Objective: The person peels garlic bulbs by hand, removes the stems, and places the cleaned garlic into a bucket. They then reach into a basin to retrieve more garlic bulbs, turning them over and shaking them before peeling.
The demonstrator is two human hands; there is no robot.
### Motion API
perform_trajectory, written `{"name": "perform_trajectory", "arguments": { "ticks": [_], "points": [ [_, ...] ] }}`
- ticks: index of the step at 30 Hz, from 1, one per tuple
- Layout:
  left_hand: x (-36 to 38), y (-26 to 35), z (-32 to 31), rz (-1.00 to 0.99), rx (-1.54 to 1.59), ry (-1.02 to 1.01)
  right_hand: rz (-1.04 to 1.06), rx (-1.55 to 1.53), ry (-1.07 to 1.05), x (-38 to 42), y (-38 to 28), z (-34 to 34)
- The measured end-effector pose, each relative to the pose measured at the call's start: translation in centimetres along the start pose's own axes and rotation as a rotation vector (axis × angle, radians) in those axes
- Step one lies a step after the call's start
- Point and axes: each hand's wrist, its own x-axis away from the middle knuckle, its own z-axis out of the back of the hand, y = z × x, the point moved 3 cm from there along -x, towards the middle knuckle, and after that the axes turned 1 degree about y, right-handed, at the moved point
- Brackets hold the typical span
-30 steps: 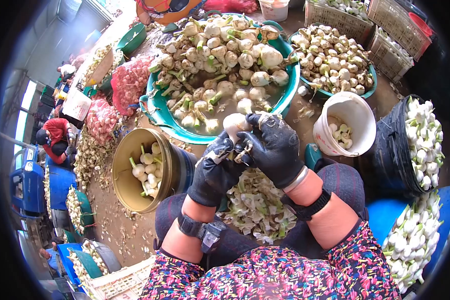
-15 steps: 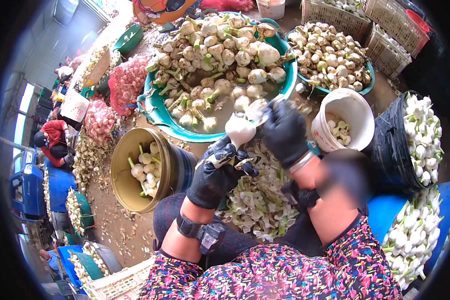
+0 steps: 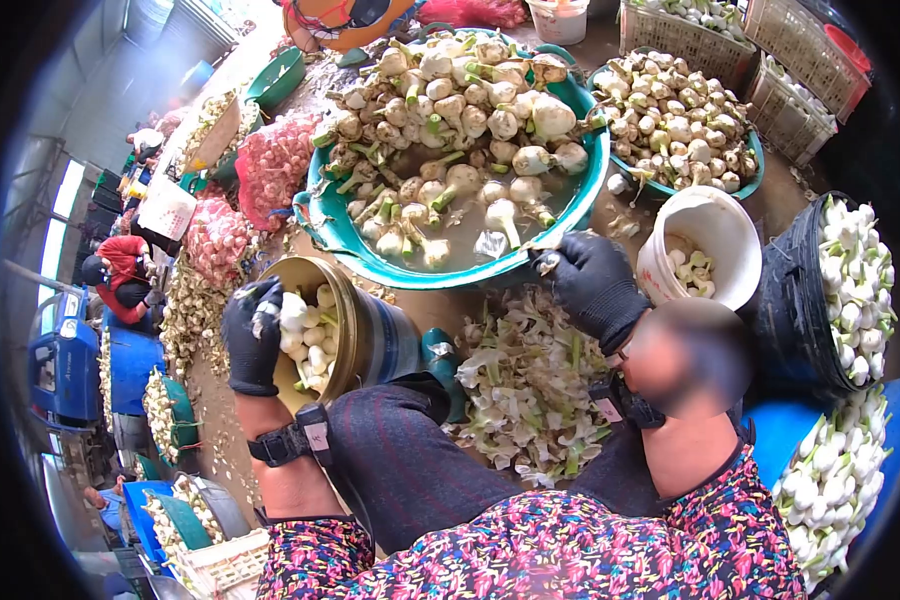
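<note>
My left hand (image 3: 253, 336), in a dark glove with white peel scraps stuck on it, is at the left rim of a tan-lined bucket (image 3: 348, 335). Its fingers curl against a clean white garlic bulb (image 3: 292, 311), just over other peeled bulbs (image 3: 316, 345) inside. My right hand (image 3: 596, 286), also gloved, is closed near the front rim of a teal basin (image 3: 450, 276). A small pale bit shows at its fingertips; I cannot make out what it is. The basin holds water and a heap of dirty garlic bulbs (image 3: 440, 110).
Peeled skins (image 3: 525, 390) are piled between my knees. A white bucket (image 3: 705, 245) holds a few cloves. Right of it stands a black tub of clean garlic (image 3: 850, 290). Another teal basin (image 3: 680, 120), crates (image 3: 785, 110) and pink net bags (image 3: 275, 165) lie beyond. A person in red (image 3: 120, 275) sits far left.
My left hand has swung left with the garlic bulb, from in front of the basin to the bucket. My right hand has drawn away from the bulb, lower and slightly right.
</note>
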Motion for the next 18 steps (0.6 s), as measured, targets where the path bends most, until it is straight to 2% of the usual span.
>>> {"name": "perform_trajectory", "arguments": {
  "ticks": [1,2,3,4,5,6,8,10,12,13,14,15,16,18],
  "points": [
    [-0.9,3.4,-0.7,-0.133,0.111,-0.011,0.000,0.012,0.105,-0.1,0.1,0.2],
    [-2.1,6.1,-1.9,-0.144,0.258,-0.128,0.002,0.026,0.211,-0.2,0.4,0.4],
    [-2.9,8.5,-3.9,-0.184,0.298,-0.187,0.005,-0.106,0.228,-0.4,1.1,0.3],
    [-3.8,10.2,-6.5,-0.135,0.394,-0.298,0.009,-0.102,0.234,-0.5,1.0,0.5],
    [-4.6,11.5,-9.8,-0.153,0.577,-0.450,0.005,-0.153,0.344,-0.5,0.9,1.0],
    [-5.1,12.2,-13.5,-0.203,0.623,-0.573,0.004,-0.208,0.454,-0.5,0.8,1.4],
    [-5.6,14.2,-19.3,-0.193,0.532,-0.737,0.009,-0.298,0.426,-0.4,0.7,1.9],
    [-6.2,15.5,-22.3,-0.016,0.563,-0.890,0.012,-0.386,0.414,-0.4,1.4,1.6],
    [-7.3,16.9,-24.1,-0.080,0.444,-0.945,0.028,-0.426,0.399,-0.2,0.9,2.0],
    [-7.1,14.9,-28.0,-0.193,0.664,-0.945,0.050,-0.332,0.361,-0.2,1.1,2.2],
    [-7.5,15.2,-27.7,-0.129,0.201,-1.049,0.079,-0.241,0.329,-0.4,1.3,2.6],
    [-7.4,17.6,-25.5,-0.462,0.009,-1.020,0.073,-0.295,0.327,-0.5,1.4,2.7],
    [-7.4,16.9,-26.7,-0.220,0.043,-0.987,0.058,-0.347,0.322,-0.5,1.4,2.8],
    [-6.9,14.9,-27.0,-0.307,0.460,-0.882,-0.092,-0.508,0.317,-0.4,0.7,3.4]
  ]
}}
